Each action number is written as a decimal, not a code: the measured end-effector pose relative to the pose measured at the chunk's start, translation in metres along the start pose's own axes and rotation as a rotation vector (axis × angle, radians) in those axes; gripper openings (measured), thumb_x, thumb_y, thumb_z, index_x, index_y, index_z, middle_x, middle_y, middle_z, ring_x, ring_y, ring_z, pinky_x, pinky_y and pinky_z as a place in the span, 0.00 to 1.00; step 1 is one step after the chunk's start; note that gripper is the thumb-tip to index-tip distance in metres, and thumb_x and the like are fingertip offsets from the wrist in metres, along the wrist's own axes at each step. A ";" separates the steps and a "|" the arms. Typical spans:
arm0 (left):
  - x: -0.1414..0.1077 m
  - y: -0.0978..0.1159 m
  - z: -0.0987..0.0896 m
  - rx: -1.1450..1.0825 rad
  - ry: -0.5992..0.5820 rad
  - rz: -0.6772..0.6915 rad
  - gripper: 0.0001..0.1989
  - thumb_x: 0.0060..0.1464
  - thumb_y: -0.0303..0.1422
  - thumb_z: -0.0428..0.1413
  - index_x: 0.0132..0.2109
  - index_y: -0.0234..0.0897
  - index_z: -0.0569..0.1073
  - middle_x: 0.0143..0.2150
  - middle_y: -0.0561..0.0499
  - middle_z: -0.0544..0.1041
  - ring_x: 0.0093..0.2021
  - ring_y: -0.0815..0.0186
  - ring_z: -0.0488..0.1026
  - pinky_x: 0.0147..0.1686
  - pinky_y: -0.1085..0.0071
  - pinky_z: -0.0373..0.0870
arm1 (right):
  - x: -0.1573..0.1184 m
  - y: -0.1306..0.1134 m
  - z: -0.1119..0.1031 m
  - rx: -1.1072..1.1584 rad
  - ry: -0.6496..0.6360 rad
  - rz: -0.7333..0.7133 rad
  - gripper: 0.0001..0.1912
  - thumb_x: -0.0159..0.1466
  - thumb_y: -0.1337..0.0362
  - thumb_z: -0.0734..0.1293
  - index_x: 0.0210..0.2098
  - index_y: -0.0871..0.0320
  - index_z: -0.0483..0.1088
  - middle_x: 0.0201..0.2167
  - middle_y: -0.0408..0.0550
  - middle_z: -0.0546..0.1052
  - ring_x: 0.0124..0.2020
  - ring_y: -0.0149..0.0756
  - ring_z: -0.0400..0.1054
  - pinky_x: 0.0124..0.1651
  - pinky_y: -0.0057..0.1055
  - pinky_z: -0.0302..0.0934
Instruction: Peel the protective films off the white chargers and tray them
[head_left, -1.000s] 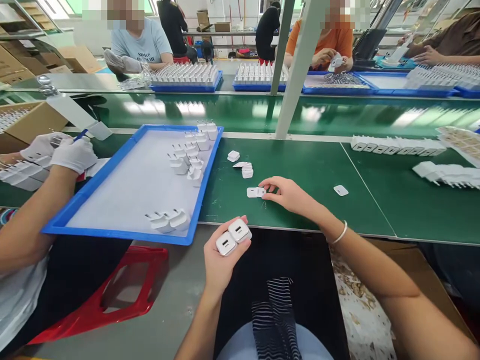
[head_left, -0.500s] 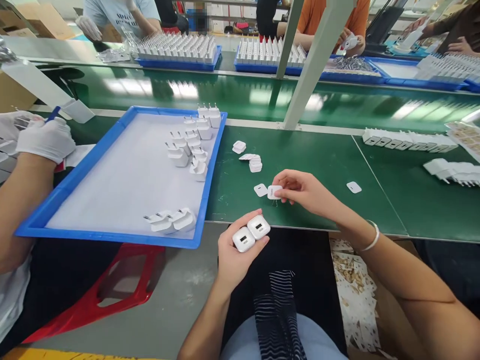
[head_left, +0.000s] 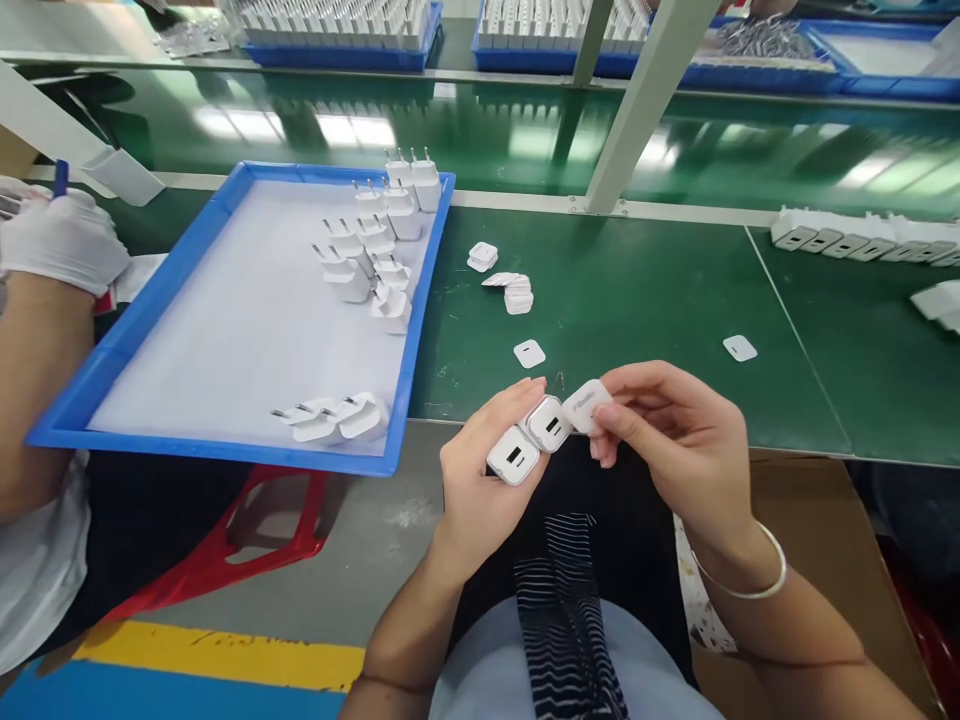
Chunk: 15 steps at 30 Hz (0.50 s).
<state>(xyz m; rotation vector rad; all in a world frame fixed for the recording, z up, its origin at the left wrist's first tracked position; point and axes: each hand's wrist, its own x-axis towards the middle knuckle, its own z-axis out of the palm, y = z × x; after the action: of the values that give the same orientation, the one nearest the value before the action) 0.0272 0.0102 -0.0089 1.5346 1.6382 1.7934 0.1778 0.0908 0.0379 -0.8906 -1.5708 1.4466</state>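
Observation:
Two white charger bodies (head_left: 514, 455) with dark port slots are side by side in my left hand (head_left: 480, 480), fingers wrapped round them. My right hand (head_left: 667, 430) pinches a white square cover (head_left: 587, 406) with faint printing, its edge right beside the nearer charger. On the green bench in front lie a single white cover (head_left: 529, 354), a fanned stack of covers (head_left: 517, 292) and a small pile (head_left: 482, 256). Another cover (head_left: 740, 348) lies farther right.
A blue-rimmed tray (head_left: 415, 350) at left holds several white plugs (head_left: 345, 272). A co-worker's gloved hand (head_left: 64, 240) is beyond its left side. A slanted metal post (head_left: 645, 110) rises behind the bench. A row of chargers (head_left: 862, 238) stands at right.
My right hand has lifted the printed cover off the bench area and brought it against the chargers in my left hand. The view has tilted downward.

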 end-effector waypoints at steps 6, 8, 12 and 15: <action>0.002 0.002 -0.001 0.021 -0.012 0.044 0.23 0.53 0.21 0.64 0.56 0.41 0.77 0.56 0.47 0.81 0.56 0.59 0.79 0.59 0.61 0.77 | -0.002 -0.002 0.008 0.164 -0.099 0.131 0.08 0.64 0.68 0.74 0.44 0.54 0.78 0.22 0.40 0.79 0.19 0.30 0.73 0.20 0.25 0.71; 0.002 0.002 -0.001 0.030 -0.013 0.049 0.23 0.54 0.22 0.64 0.56 0.42 0.77 0.57 0.47 0.81 0.57 0.58 0.79 0.59 0.60 0.77 | -0.003 -0.001 0.010 0.190 -0.108 0.161 0.08 0.63 0.67 0.74 0.43 0.54 0.78 0.22 0.40 0.79 0.18 0.30 0.73 0.20 0.25 0.71; 0.003 0.002 -0.003 0.058 -0.030 0.069 0.23 0.55 0.23 0.64 0.57 0.42 0.76 0.57 0.47 0.81 0.57 0.58 0.79 0.60 0.58 0.77 | -0.003 0.000 0.012 0.232 -0.124 0.197 0.08 0.63 0.66 0.75 0.42 0.55 0.78 0.22 0.41 0.79 0.18 0.30 0.73 0.19 0.24 0.71; 0.003 0.002 -0.004 0.055 -0.040 0.089 0.24 0.54 0.22 0.64 0.57 0.41 0.76 0.57 0.47 0.80 0.57 0.58 0.78 0.60 0.59 0.76 | -0.003 0.000 0.012 0.238 -0.129 0.201 0.08 0.62 0.66 0.75 0.41 0.55 0.78 0.22 0.40 0.79 0.18 0.29 0.73 0.20 0.23 0.71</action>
<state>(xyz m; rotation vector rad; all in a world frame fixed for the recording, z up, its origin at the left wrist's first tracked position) 0.0242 0.0094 -0.0049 1.6811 1.6383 1.7630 0.1678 0.0829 0.0378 -0.8454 -1.3934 1.8233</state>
